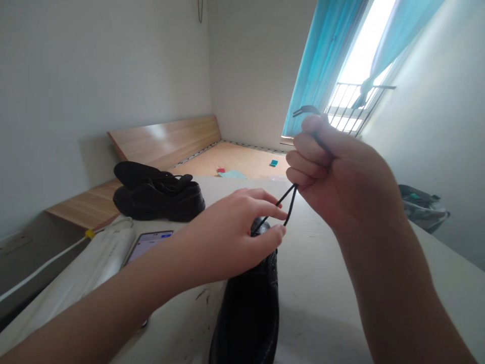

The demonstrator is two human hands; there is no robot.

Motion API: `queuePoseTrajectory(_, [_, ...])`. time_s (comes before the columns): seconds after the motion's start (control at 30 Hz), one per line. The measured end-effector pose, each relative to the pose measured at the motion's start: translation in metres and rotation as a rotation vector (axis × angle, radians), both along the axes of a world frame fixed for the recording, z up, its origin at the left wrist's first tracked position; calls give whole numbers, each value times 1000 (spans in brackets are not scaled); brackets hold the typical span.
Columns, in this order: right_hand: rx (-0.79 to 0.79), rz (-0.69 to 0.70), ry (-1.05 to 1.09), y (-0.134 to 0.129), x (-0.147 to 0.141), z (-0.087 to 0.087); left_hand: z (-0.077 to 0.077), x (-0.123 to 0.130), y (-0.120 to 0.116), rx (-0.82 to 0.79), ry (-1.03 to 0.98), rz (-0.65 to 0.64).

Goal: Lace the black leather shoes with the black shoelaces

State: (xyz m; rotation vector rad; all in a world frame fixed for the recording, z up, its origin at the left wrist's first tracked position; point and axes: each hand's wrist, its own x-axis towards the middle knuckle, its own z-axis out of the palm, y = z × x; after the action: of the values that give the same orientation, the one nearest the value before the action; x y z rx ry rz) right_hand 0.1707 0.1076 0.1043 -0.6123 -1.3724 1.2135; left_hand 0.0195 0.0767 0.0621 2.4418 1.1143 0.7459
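**A:** What's laid out on the pale table (322,288)?

**B:** A wooden bed frame (162,141) stands beyond its far edge. A black pair of shoes (159,194) sits toward the far left corner, a phone (147,246) lies near the left edge, and a single black leather shoe (246,318) rests at the near edge, cut off by the bottom of the view.

**A:** And the grip?

**B:** The left hand (223,237) pinches a black lace (287,196) at the shoe's top. The right hand (344,177) is curled tight around it, one end poking out above.

**A:** Anything hidden?

**B:** Where the lace enters the shoe; the left hand covers that.
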Motion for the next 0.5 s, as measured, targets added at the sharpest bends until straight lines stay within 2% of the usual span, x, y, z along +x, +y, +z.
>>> queuePoseTrajectory(0.2, [-87, 134, 16, -24, -5, 7, -17, 1, 3, -174, 163, -129])
queuePoseTrajectory(0.33, [-142, 259, 146, -31, -5, 7, -28, 6, 4, -174, 349, -133])
queuePoseTrajectory(0.4, [-159, 260, 167, -28, -3, 6, -32, 10, 4, -138, 393, -105])
queuePoseTrajectory(0.5, [-117, 173, 124, -22, -1, 6, -35, 15, 1, -81, 465, -55])
